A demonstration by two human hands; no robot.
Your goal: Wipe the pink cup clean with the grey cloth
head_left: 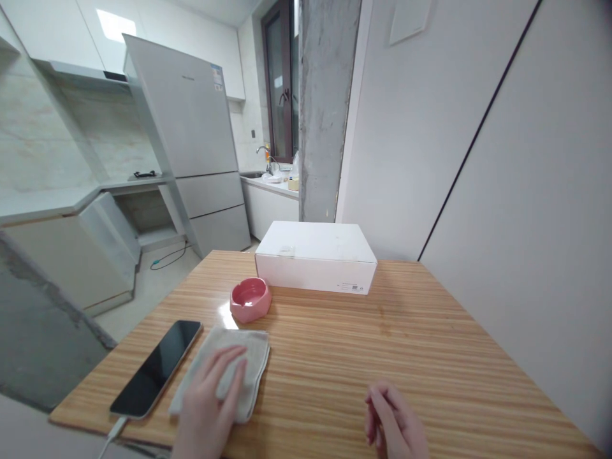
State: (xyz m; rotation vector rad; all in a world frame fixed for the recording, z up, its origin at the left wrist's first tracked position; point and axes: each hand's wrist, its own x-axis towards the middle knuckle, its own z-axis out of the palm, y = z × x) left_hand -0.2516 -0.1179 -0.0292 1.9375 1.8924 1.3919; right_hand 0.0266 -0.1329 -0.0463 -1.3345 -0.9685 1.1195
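My left hand [210, 405] is over a folded grey cloth [258, 357] at the near left of the wooden table. Its fingers reach forward with the thumb apart, and whether they press on the cloth is hard to tell. My right hand [394, 417] is at the near edge to the right, fingers curled in loosely, with nothing visible in them. Beyond the cloth sits a pink ashtray [250, 312] with a notched rim. Left of the cloth lies a dark-screened smartphone [157, 370] with a white charging cable [115, 433] plugged in.
A white cardboard box [315, 245] stands at the table's [344, 357] far edge, behind the ashtray. A white wall [526, 191] runs along the right side. Past the table are a grey fridge [191, 127], a bare concrete pillar [325, 115] and a kitchen counter [272, 191] with a sink.
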